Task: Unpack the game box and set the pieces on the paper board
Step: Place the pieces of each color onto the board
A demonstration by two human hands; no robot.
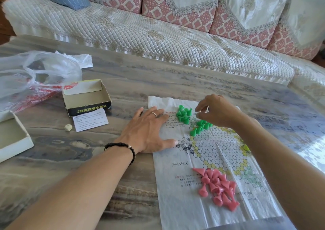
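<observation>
The paper board (pixel 184 203) lies flat on the table, printed with a hexagon grid. My left hand (pixel 149 133) presses flat on its left edge, fingers spread. My right hand (pixel 218 111) hovers over the board's far end with fingers curled above the green pieces; whether it pinches one I cannot tell. Several green pieces (pixel 183 114) lie heaped at the far end, and a few more green pieces (pixel 199 126) stand on the grid. A pile of pink pieces (pixel 217 187) lies near me on the board. A yellow piece (pixel 246 148) peeks out beside my right forearm.
The open game box (pixel 86 96) sits left of the board, its other half (pixel 12 138) at the left edge. A printed slip (pixel 90 120) and a white die (pixel 68 127) lie between them. A clear plastic bag (pixel 35 75) is at far left. A sofa (pixel 158 32) runs behind the table.
</observation>
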